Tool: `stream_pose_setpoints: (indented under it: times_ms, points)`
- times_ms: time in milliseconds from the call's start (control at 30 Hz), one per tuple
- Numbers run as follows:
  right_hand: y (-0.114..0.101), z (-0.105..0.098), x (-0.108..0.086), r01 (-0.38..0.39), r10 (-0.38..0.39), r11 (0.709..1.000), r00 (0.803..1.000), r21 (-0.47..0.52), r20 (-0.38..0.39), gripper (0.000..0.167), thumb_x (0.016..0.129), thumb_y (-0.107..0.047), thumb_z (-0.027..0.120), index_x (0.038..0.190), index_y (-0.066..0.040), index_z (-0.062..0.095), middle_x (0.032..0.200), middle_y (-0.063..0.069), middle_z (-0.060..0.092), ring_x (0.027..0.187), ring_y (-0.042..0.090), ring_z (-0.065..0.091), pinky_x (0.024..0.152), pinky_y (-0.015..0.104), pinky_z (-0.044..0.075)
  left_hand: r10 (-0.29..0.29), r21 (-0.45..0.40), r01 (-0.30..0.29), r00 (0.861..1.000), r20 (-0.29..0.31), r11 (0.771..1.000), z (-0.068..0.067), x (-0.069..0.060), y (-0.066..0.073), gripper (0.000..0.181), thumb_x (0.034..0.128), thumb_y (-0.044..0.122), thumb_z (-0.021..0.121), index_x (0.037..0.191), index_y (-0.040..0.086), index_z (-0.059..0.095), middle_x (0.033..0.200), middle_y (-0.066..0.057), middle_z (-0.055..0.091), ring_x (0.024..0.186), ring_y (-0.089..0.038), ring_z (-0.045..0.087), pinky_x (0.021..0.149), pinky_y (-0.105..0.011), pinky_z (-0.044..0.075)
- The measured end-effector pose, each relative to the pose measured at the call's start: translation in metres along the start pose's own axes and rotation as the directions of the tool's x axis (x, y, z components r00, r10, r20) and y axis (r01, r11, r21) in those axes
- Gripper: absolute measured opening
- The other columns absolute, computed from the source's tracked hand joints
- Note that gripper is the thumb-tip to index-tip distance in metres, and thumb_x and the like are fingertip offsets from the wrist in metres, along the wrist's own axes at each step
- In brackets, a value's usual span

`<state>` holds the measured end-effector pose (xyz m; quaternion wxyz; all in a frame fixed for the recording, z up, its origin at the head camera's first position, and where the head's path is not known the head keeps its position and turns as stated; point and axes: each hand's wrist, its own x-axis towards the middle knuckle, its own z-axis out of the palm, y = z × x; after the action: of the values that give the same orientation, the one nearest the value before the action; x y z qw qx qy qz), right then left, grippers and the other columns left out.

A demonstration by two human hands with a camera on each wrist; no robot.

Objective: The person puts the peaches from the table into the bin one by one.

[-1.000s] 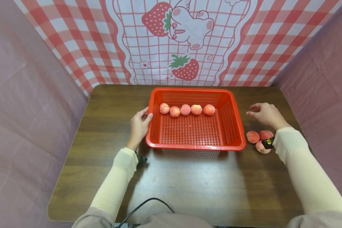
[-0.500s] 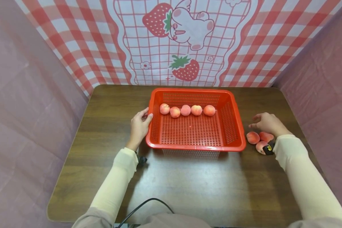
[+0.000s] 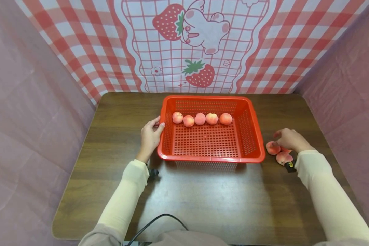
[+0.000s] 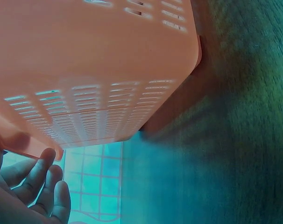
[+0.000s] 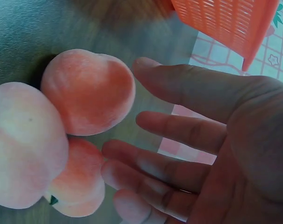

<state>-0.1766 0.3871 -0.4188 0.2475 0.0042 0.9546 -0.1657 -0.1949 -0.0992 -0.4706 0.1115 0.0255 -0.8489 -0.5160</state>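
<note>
Left hand: the left hand (image 3: 150, 136) holds the side rim of the red basket (image 3: 209, 159), with the thumb over the edge and the other fingers bent on the outer side.
Right hand: the right hand (image 3: 291, 139) is held half open above the loose fruits, thumb and fingers apart, with nothing in its grip. Whether a fingertip already touches a peach — this I cannot tell.
Loose peaches: three are lying close together on the worktop (image 3: 110, 191), to the right of the basket. The first peach (image 5: 88, 93) is just beside the thumb tip; the second peach (image 5: 27, 144), paler, is the farthest from the fingers; the third peach (image 5: 81, 179) is near the middle fingertips, and from the head view it is partly hidden under the hand.
Peaches in the basket: five stand in one row near the far wall, the middle peach (image 3: 200, 119) among them. The rightmost peach (image 3: 226, 119) is set a little apart from its neighbour.
Basket: it sits upright at the far half of the worktop, with slotted walls and floor.
Near the person: a black cable (image 3: 160, 216) makes a curve at the near edge.
Behind: a checked cloth (image 3: 104, 51) with strawberries hangs — pink curtains (image 3: 27, 136) close both sides.
</note>
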Motion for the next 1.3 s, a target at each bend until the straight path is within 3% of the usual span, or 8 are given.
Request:
stream_pose_setpoints:
  times_ms: [167, 333, 467, 567, 700, 900, 1100, 1300]
  points:
    - [0.002, 0.005, 0.002, 0.0, 0.0, 1.0, 1.0, -0.017, -0.008, 0.049, 0.086, -0.022, 0.063, 0.121, 0.011, 0.056, 0.112, 0.033, 0.062, 0.09, 0.037, 0.059, 0.077, 0.046, 0.05, -0.002, 0.007, 0.002, 1.0, 0.006, 1.0, -0.001, -0.001, 0.001, 0.039, 0.0938, 0.018, 0.064, 0.13, 0.001, 0.061, 0.111, -0.021, 0.068, 0.099, -0.033, 0.068, 0.088, -0.041, 0.056]
    - [0.003, 0.011, 0.003, -0.006, 0.006, 0.999, 1.0, -0.033, 0.01, 0.055, 0.083, -0.026, 0.069, 0.122, 0.009, 0.055, 0.108, 0.031, 0.063, 0.089, 0.037, 0.059, 0.075, 0.044, 0.05, -0.011, 0.008, 0.011, 1.0, 0.009, 1.0, -0.001, -0.001, 0.002, 0.04, 0.0937, 0.018, 0.065, 0.13, 0.001, 0.061, 0.111, -0.022, 0.068, 0.098, -0.033, 0.068, 0.088, -0.041, 0.056]
    - [0.003, 0.014, 0.003, -0.002, 0.002, 1.0, 1.0, -0.023, 0.004, 0.047, 0.082, -0.018, 0.064, 0.12, 0.009, 0.056, 0.102, 0.027, 0.063, 0.079, 0.029, 0.057, 0.066, 0.031, 0.046, -0.01, 0.001, 0.01, 1.0, 0.007, 1.0, -0.001, -0.002, 0.001, 0.04, 0.0933, 0.018, 0.065, 0.129, 0.001, 0.061, 0.11, -0.022, 0.068, 0.098, -0.033, 0.068, 0.088, -0.041, 0.056]
    - [0.002, 0.015, 0.001, -0.002, 0.002, 1.0, 1.0, -0.002, -0.002, 0.044, 0.08, -0.012, 0.059, 0.119, 0.009, 0.056, 0.101, 0.026, 0.061, 0.071, 0.026, 0.058, 0.058, 0.029, 0.046, -0.007, -0.002, 0.007, 1.0, 0.003, 1.0, -0.001, -0.002, 0.001, 0.04, 0.093, 0.017, 0.065, 0.129, 0.001, 0.062, 0.11, -0.022, 0.068, 0.098, -0.033, 0.068, 0.088, -0.041, 0.056]
    - [0.001, 0.016, 0.0, -0.004, 0.004, 1.0, 1.0, 0.011, 0.003, 0.046, 0.081, -0.014, 0.06, 0.12, 0.009, 0.055, 0.104, 0.027, 0.061, 0.071, 0.024, 0.058, 0.059, 0.031, 0.048, -0.002, 0.002, 0.002, 1.0, 0.001, 1.0, -0.001, -0.001, 0.001, 0.04, 0.0929, 0.016, 0.065, 0.129, 0.0, 0.061, 0.11, -0.023, 0.068, 0.098, -0.034, 0.068, 0.088, -0.041, 0.056]
    - [0.0, 0.017, -0.001, 0.014, -0.015, 0.999, 1.0, -0.048, -0.015, 0.046, 0.083, -0.023, 0.065, 0.115, 0.009, 0.06, 0.104, 0.026, 0.065, 0.083, 0.03, 0.058, 0.074, 0.039, 0.05, -0.003, 0.008, 0.003, 1.0, 0.005, 1.0, 0.0, -0.001, 0.001, 0.04, 0.0936, 0.017, 0.064, 0.129, 0.001, 0.061, 0.111, -0.022, 0.068, 0.099, -0.033, 0.068, 0.089, -0.041, 0.056]
    - [-0.001, 0.015, -0.001, -0.003, 0.004, 1.0, 1.0, -0.027, 0.02, 0.043, 0.085, -0.022, 0.063, 0.116, 0.008, 0.06, 0.103, 0.024, 0.064, 0.081, 0.029, 0.058, 0.07, 0.036, 0.049, -0.005, 0.003, 0.005, 1.0, 0.008, 1.0, -0.001, -0.001, 0.001, 0.039, 0.0938, 0.018, 0.064, 0.129, 0.001, 0.062, 0.111, -0.022, 0.068, 0.099, -0.033, 0.068, 0.089, -0.041, 0.056]
    - [0.001, 0.015, 0.0, 0.007, -0.007, 1.0, 1.0, -0.029, -0.021, 0.044, 0.083, -0.025, 0.067, 0.114, 0.007, 0.061, 0.099, 0.022, 0.066, 0.08, 0.028, 0.059, 0.067, 0.032, 0.049, -0.004, -0.004, 0.004, 1.0, 0.004, 1.0, -0.001, -0.001, 0.001, 0.039, 0.0939, 0.018, 0.064, 0.129, 0.001, 0.062, 0.11, -0.022, 0.068, 0.099, -0.033, 0.068, 0.088, -0.041, 0.056]
